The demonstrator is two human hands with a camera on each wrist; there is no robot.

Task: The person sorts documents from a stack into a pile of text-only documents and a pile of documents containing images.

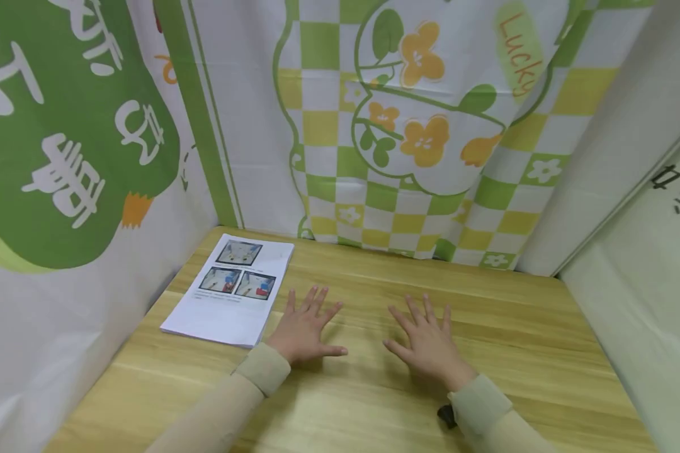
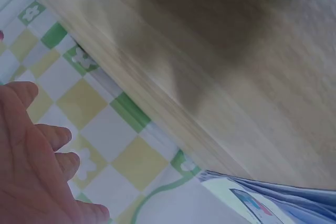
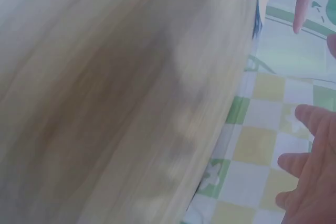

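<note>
My left hand [image 1: 306, 324] lies flat, palm down, on the wooden table [image 1: 515, 327] with its fingers spread, holding nothing. Just to its left lies a white stapled booklet [image 1: 230, 288] with small photos printed on its top page. My right hand [image 1: 427, 340] rests flat on the table beside the left one, fingers spread and straight, empty too. The left wrist view shows the left hand's fingers [image 2: 31, 145], the table edge and the booklet's corner [image 2: 262, 198]. Spread fingers [image 3: 310, 166] of the right hand appear in the right wrist view.
Patterned green, yellow and white cloth [image 1: 396, 126] hangs close behind and to the left of the table. A pale panel [image 1: 646, 296] stands at the right. A small dark object [image 1: 446, 415] shows under my right sleeve.
</note>
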